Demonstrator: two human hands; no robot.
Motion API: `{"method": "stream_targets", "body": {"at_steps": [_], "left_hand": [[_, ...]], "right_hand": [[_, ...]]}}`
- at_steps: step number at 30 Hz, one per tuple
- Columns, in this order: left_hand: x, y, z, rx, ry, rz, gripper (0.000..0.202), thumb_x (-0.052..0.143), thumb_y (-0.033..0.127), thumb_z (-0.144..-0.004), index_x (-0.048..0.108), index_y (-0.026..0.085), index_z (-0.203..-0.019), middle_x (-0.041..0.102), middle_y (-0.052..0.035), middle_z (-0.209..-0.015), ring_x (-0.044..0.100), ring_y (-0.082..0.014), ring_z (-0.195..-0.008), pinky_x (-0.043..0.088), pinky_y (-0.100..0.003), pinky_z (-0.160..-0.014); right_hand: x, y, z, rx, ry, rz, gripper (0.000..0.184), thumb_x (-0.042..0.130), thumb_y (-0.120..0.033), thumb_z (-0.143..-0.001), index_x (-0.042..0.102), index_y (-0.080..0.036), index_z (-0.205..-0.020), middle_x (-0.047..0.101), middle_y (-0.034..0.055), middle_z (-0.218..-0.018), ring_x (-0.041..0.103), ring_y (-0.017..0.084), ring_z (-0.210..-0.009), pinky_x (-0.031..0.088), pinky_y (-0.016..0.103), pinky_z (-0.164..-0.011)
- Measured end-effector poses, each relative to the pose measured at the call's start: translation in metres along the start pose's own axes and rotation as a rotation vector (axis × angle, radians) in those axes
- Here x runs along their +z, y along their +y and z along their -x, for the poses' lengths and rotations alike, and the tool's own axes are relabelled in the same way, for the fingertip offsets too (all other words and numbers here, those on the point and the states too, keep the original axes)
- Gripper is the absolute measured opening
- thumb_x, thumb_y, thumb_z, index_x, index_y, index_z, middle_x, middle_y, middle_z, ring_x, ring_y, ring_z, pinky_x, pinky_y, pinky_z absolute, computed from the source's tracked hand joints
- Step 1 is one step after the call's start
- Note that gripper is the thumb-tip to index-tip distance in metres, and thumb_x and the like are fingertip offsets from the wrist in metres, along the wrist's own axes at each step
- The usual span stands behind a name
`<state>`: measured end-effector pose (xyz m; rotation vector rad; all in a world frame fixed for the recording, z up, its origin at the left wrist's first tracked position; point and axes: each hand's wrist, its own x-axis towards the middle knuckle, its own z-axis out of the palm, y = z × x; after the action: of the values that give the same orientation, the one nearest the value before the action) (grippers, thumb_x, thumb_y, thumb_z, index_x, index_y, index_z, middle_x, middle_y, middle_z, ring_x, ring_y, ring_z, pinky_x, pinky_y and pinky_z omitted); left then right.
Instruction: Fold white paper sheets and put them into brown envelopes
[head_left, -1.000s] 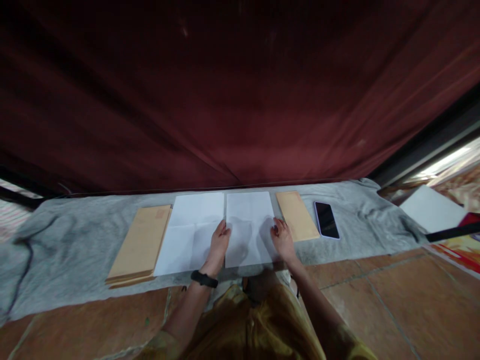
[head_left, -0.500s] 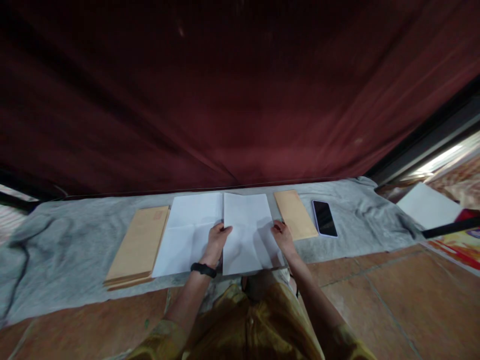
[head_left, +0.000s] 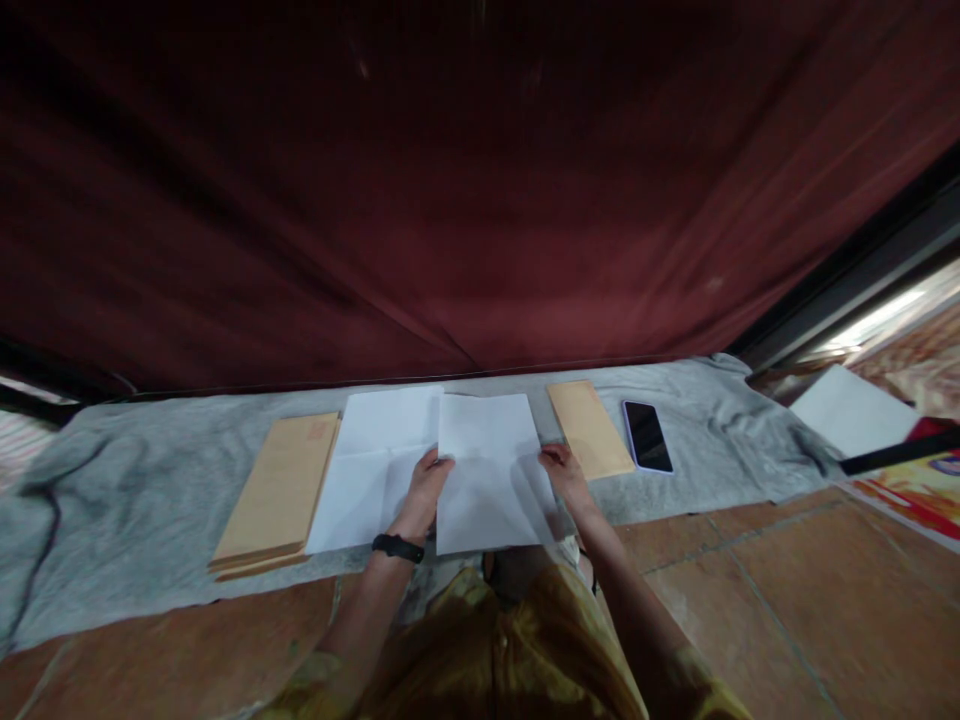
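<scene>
Since the earlier frames the white sheet [head_left: 487,490] has shifted toward the body and leftward, away from the phone [head_left: 647,437]. The left hand's [head_left: 426,484] fingers pinch its left edge, thumb on top; the right hand's [head_left: 565,474] fingers are curled closed at its right edge, the side nearer the phone. The sheet looks blank, shadowed, faintly creased. Leftward from the phone: 1 brown envelope [head_left: 591,430], this sheet, the 2nd white paper [head_left: 379,465], the envelope stack [head_left: 276,488].

a loose, mustard-yellow shirt [head_left: 547,655] with a front seam [head_left: 493,680]; sleeves [head_left: 316,682] of the same yellow at either side of it; beyond the shirt, around the left wrist [head_left: 410,524], a plain black band [head_left: 398,547].
</scene>
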<state>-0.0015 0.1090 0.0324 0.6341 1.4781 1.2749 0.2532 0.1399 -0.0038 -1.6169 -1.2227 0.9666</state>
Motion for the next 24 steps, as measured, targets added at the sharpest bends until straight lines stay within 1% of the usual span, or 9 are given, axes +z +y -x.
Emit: {"method": "stream_targets", "body": {"at_steps": [2, 5, 7, 9, 13, 16, 18, 21, 24], "left_hand": [[-0.001, 0.000, 0.002, -0.041, -0.027, 0.021, 0.037, 0.078, 0.032, -0.050, 0.069, 0.015, -0.082, 0.068, 0.0005, -0.064, 0.063, -0.0178, -0.057, 0.047, -0.028, -0.056], [-0.004, -0.001, 0.006, -0.086, -0.048, 0.055, 0.038, 0.078, 0.030, -0.049, 0.069, 0.015, -0.083, 0.070, 0.0000, -0.066, 0.064, -0.0176, -0.059, 0.048, -0.028, -0.059], [-0.006, 0.000, 0.010, -0.105, -0.060, 0.074, 0.038, 0.079, 0.028, -0.049, 0.069, 0.015, -0.083, 0.071, -0.0008, -0.068, 0.065, -0.0174, -0.060, 0.049, -0.028, -0.061], [-0.008, 0.002, 0.013, -0.121, -0.083, 0.089, 0.039, 0.080, 0.028, -0.049, 0.070, 0.015, -0.084, 0.073, -0.0025, -0.070, 0.066, -0.0185, -0.062, 0.050, -0.029, -0.062], [-0.007, 0.010, 0.019, -0.138, -0.135, 0.109, 0.045, 0.084, 0.030, -0.049, 0.073, 0.015, -0.090, 0.076, -0.0064, -0.078, 0.069, -0.0224, -0.070, 0.051, -0.032, -0.066], [-0.004, 0.019, 0.022, -0.134, -0.160, 0.137, 0.048, 0.087, 0.030, -0.048, 0.074, 0.014, -0.091, 0.077, -0.0073, -0.081, 0.070, -0.0232, -0.074, 0.051, -0.033, -0.071], [-0.003, 0.026, 0.023, -0.119, -0.172, 0.146, 0.047, 0.088, 0.030, -0.048, 0.074, 0.013, -0.090, 0.077, -0.0073, -0.081, 0.070, -0.0230, -0.076, 0.051, -0.033, -0.075], [-0.002, 0.040, 0.025, -0.096, -0.222, 0.146, 0.048, 0.088, 0.031, -0.051, 0.075, 0.013, -0.094, 0.078, -0.0073, -0.084, 0.071, -0.0236, -0.081, 0.050, -0.034, -0.082], [-0.001, 0.058, 0.029, -0.092, -0.279, 0.133, 0.049, 0.088, 0.032, -0.053, 0.075, 0.014, -0.096, 0.077, -0.0070, -0.085, 0.070, -0.0234, -0.080, 0.050, -0.033, -0.081]], "right_hand": [[-0.003, -0.001, 0.002, 0.023, -0.001, -0.060, 0.018, 0.063, -0.038, -0.069, 0.066, -0.023, -0.078, 0.067, -0.0008, -0.068, 0.062, 0.020, -0.070, 0.050, 0.032, -0.070], [-0.009, -0.005, 0.009, 0.071, -0.024, -0.156, 0.030, 0.069, -0.047, -0.064, 0.066, -0.022, -0.081, 0.066, -0.0022, -0.063, 0.061, 0.019, -0.063, 0.049, 0.031, -0.063], [-0.013, -0.008, 0.015, 0.105, -0.064, -0.224, 0.036, 0.071, -0.052, -0.063, 0.066, -0.022, -0.082, 0.068, -0.0010, -0.065, 0.062, 0.019, -0.061, 0.050, 0.030, -0.060], [-0.016, -0.010, 0.021, 0.136, -0.111, -0.286, 0.038, 0.070, -0.055, -0.064, 0.066, -0.022, -0.083, 0.071, 0.0006, -0.070, 0.065, 0.020, -0.063, 0.051, 0.031, -0.060], [-0.020, -0.016, 0.028, 0.197, -0.153, -0.400, 0.034, 0.073, -0.050, -0.065, 0.066, -0.024, -0.086, 0.074, 0.0022, -0.075, 0.069, 0.021, -0.066, 0.053, 0.030, -0.059], [-0.023, -0.024, 0.027, 0.233, -0.151, -0.460, 0.032, 0.077, -0.046, -0.065, 0.064, -0.023, -0.083, 0.075, 0.0036, -0.076, 0.070, 0.021, -0.068, 0.054, 0.030, -0.059], [-0.026, -0.033, 0.025, 0.246, -0.189, -0.504, 0.031, 0.079, -0.046, -0.067, 0.066, -0.022, -0.081, 0.075, 0.0046, -0.075, 0.071, 0.022, -0.068, 0.054, 0.030, -0.060], [-0.034, -0.051, 0.022, 0.222, -0.278, -0.568, 0.032, 0.081, -0.044, -0.067, 0.070, -0.020, -0.085, 0.076, 0.0047, -0.077, 0.071, 0.022, -0.071, 0.055, 0.030, -0.066], [-0.043, -0.069, 0.018, 0.162, -0.309, -0.570, 0.035, 0.082, -0.045, -0.068, 0.072, -0.020, -0.090, 0.077, 0.0044, -0.080, 0.071, 0.022, -0.075, 0.054, 0.030, -0.069]]}}
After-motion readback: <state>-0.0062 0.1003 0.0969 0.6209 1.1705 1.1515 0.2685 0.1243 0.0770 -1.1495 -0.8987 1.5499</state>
